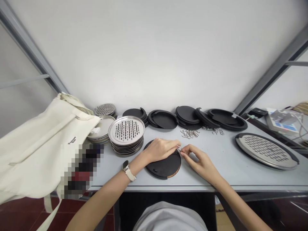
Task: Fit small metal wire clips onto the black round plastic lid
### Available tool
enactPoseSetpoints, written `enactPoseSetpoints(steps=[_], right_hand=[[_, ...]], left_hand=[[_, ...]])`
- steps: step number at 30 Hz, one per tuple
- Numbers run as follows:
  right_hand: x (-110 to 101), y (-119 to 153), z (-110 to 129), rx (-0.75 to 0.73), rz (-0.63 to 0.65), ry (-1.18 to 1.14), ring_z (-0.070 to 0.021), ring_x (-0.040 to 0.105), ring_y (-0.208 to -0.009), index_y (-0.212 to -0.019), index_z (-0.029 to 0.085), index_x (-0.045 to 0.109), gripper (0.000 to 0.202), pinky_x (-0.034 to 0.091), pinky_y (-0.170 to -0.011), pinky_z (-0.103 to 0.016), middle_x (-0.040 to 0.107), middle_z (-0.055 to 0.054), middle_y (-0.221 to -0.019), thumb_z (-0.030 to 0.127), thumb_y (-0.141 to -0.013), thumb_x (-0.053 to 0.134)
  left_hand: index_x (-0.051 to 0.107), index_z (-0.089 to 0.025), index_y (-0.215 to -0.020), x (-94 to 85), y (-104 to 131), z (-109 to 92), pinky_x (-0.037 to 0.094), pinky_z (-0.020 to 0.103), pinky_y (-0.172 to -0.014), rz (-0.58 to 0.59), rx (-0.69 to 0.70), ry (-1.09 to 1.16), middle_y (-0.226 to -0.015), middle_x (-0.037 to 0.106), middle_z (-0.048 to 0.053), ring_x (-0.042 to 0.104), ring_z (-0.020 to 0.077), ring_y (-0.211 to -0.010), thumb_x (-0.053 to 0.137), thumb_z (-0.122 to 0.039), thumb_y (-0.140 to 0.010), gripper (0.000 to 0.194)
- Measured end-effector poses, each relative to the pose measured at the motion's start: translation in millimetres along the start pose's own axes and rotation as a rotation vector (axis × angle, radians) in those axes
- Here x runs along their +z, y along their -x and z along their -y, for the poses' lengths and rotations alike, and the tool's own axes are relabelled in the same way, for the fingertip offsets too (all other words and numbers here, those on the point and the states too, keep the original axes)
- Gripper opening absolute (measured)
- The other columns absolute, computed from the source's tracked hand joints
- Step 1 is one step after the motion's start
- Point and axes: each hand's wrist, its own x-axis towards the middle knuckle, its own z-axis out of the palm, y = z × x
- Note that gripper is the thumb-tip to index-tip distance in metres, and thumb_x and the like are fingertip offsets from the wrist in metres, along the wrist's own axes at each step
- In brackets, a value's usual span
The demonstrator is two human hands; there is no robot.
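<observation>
Wire piece slants nearer from left hand to right hand.

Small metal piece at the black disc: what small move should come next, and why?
I would probably ease the small metal piece gently against the upper right edge of the black disc. The right hand pinches it right beside that edge, while the left hand lies across the disc and could steady it. Whether the piece is already attached, I cannot tell.
</observation>
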Motion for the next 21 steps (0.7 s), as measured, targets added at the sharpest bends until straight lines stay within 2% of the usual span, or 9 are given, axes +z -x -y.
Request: enactPoseSetpoints(steps=[5, 12, 18, 21], right_hand=[[0.2, -0.7, 0.2, 0.040, 0.002, 0.001, -0.0146, 0.051, -0.070, -0.083, 0.020, 0.052, 0.015, 0.042, -0.070, -0.026, 0.054, 0.000, -0.075, 0.030, -0.093, 0.047], [0.9, -3.1, -1.3, 0.127, 0.056, 0.045, -0.0134, 0.046, -0.063, -0.078, 0.020, 0.049, 0.023, 0.039, -0.061, -0.025, 0.050, 0.002, -0.068, 0.034, -0.095, 0.042], [1.3, -4.2, -0.3, 0.112, 0.112, 0.093, -0.0130, 0.045, -0.061, -0.076, 0.021, 0.046, 0.025, 0.037, -0.060, -0.024, 0.047, 0.003, -0.066, 0.033, -0.096, 0.039], [2.3, -4.9, -0.3, 0.095, 0.115, 0.107, -0.0132, 0.046, -0.062, -0.075, 0.021, 0.045, 0.027, 0.038, -0.062, -0.025, 0.048, 0.003, -0.067, 0.033, -0.097, 0.036]], left_hand=[[0.052, -0.021, -0.109, -1.3, -1.0, -4.0, 0.036, 0.022, -0.055, 0.006, -0.055, -0.049, -0.067, 0.059, -0.004, 0.058, 0.0119, -0.059, 0.043, -0.019, -0.089, 0.022], [0.051, -0.021, -0.106, -2.5, -3.0, -5.0, 0.036, 0.024, -0.058, 0.060, -0.096, -0.058, -0.072, 0.062, -0.003, 0.059, 0.0135, -0.062, 0.043, -0.019, -0.089, 0.019], [0.051, -0.021, -0.100, -4.8, -4.4, -6.9, 0.036, 0.025, -0.058, 0.137, -0.154, -0.060, -0.073, 0.062, -0.003, 0.059, 0.0153, -0.063, 0.044, -0.022, -0.088, 0.014], [0.049, -0.021, -0.106, -7.9, -4.8, -9.5, 0.037, 0.026, -0.059, 0.147, -0.157, -0.046, -0.079, 0.063, -0.001, 0.060, 0.0161, -0.065, 0.047, -0.028, -0.088, 0.019]])
